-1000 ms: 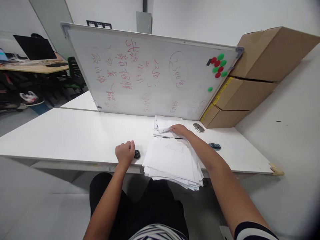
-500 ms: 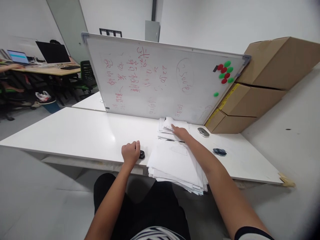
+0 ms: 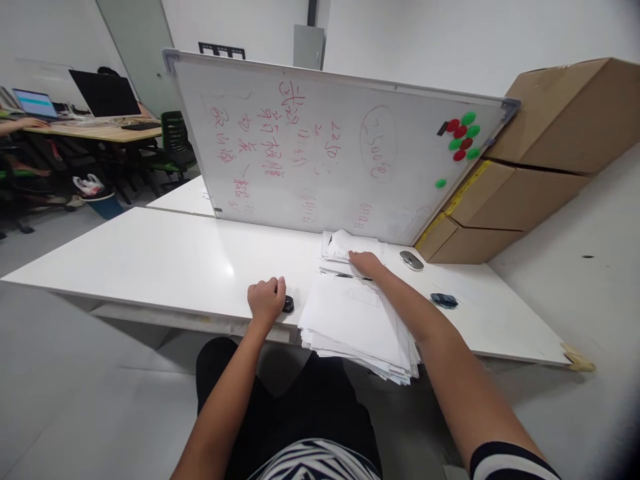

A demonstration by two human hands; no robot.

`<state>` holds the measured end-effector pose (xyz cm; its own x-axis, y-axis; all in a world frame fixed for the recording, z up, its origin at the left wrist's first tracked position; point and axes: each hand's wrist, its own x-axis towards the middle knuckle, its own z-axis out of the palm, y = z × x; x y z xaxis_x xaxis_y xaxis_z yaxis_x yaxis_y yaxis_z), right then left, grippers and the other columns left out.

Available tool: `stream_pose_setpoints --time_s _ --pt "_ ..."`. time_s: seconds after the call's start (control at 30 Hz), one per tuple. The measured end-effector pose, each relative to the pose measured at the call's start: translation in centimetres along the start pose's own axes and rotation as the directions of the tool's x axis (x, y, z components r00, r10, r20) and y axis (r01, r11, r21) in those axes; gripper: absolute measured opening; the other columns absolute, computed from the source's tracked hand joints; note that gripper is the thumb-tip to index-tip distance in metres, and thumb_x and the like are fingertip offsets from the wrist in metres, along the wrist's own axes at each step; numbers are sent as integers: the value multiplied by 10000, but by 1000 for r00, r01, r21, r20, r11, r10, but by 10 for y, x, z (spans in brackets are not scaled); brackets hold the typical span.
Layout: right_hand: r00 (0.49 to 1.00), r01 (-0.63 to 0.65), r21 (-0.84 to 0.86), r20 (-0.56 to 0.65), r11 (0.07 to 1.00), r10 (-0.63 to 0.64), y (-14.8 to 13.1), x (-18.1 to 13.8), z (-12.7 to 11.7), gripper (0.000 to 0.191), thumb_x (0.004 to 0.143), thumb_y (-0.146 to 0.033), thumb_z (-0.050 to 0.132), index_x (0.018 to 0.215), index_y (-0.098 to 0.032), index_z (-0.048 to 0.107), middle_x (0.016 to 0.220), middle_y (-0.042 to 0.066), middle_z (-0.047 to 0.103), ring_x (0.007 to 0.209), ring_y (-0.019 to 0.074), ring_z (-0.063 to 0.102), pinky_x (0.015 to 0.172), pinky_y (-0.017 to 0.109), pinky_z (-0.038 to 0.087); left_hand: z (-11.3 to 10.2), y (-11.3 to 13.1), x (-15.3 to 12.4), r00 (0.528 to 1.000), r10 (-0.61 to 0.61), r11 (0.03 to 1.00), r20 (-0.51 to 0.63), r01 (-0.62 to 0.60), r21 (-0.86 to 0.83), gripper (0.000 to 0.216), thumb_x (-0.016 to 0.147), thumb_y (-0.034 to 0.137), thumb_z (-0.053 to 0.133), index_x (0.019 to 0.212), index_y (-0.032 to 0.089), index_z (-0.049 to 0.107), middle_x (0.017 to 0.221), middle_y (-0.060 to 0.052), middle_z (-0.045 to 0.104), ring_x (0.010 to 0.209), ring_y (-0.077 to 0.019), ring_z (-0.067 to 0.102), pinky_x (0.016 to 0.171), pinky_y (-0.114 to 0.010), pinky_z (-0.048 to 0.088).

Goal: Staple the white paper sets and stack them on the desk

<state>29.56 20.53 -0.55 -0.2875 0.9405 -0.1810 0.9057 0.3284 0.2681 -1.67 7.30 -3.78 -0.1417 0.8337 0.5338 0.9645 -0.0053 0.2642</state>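
My left hand is curled into a fist on the white desk near its front edge. Just right of it is a small black object, partly hidden by the fist; whether the hand grips it I cannot tell. My right hand reaches to the back and pinches the near edge of a sheet of paper, which lies on a small pile against the whiteboard. Beneath my right forearm, a thick, uneven stack of white papers overhangs the desk's front edge.
A whiteboard with red writing and round magnets stands along the back of the desk. Cardboard boxes are piled at the right. A computer mouse and a dark blue item lie right of my arm.
The sheet at my right fingers was raised and bent; it now lies flatter on the small pile. My left fist has stayed beside the black object. The view has shifted slightly.
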Motion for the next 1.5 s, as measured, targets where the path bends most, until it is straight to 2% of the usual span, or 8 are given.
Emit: stream_pose_setpoints --time_s 0.33,0.53,0.83,1.03,1.13,1.27,1.37,1.5 --pt "1000 -16 -7 -6 1000 16 -7 -2 3 431 828 -47 520 1253 -82 459 1109 224 626 1014 281 627 837 373 464 -1 1 0 1000 -6 1000 7 6 -23 451 922 396 339 616 177 587 554 -58 545 605 -177 490 671 -312 236" --pt "996 -84 59 -1 995 84 -8 1 -4 339 894 -293 584 1186 -128 542 1098 105 617 950 205 618 817 384 512 -2 1 0 1000 -4 999 8 4 -32 442 922 382 341 616 178 587 543 -55 535 605 -178 490 664 -311 229" --pt "951 -164 288 -208 943 229 -6 -12 -35 267 937 -207 388 1004 -108 627 921 155 666 877 233 625 737 304 446 -1 1 0 1000 -9 1000 3 9 -11 436 924 368 339 610 182 578 543 -52 539 600 -177 500 662 -308 237" --pt "859 -4 491 -444 871 254 -12 -67 -72 305 938 -280 309 937 -192 601 731 8 615 677 142 545 621 224 384 -8 3 1 998 -35 996 54 39 -75 404 915 394 369 668 176 602 623 -75 601 691 -206 555 724 -337 301" --pt "777 256 719 -551 647 304 -20 -105 -87 257 900 -347 406 811 -199 597 576 -42 495 552 121 451 543 224 346 -34 12 3 999 6 968 50 7 -252 334 870 461 477 956 173 623 955 -115 671 929 -250 584 883 -403 322" --pt "771 433 821 -551 372 320 -38 -148 -99 254 872 -403 498 799 -197 626 626 -33 537 591 125 478 568 238 379 -86 40 7 995 8 718 99 63 -693 514 859 508 490 1277 213 437 1301 -124 529 1140 -241 528 944 -407 388" --pt "803 468 853 -519 230 292 -54 -171 -103 253 865 -414 533 831 -196 656 717 -4 611 683 148 546 627 260 429 -112 63 8 972 -46 458 229 224 -860 507 787 504 606 1181 212 478 1198 -95 592 1062 -217 580 841 -353 488" --pt "835 488 869 -491 76 248 -69 -187 -101 263 859 -435 560 901 -204 678 822 21 667 784 174 602 693 289 470 -117 77 2 933 -174 245 315 350 -904 435 722 470 683 1020 183 547 1042 -69 672 942 -200 639 791 -347 531"
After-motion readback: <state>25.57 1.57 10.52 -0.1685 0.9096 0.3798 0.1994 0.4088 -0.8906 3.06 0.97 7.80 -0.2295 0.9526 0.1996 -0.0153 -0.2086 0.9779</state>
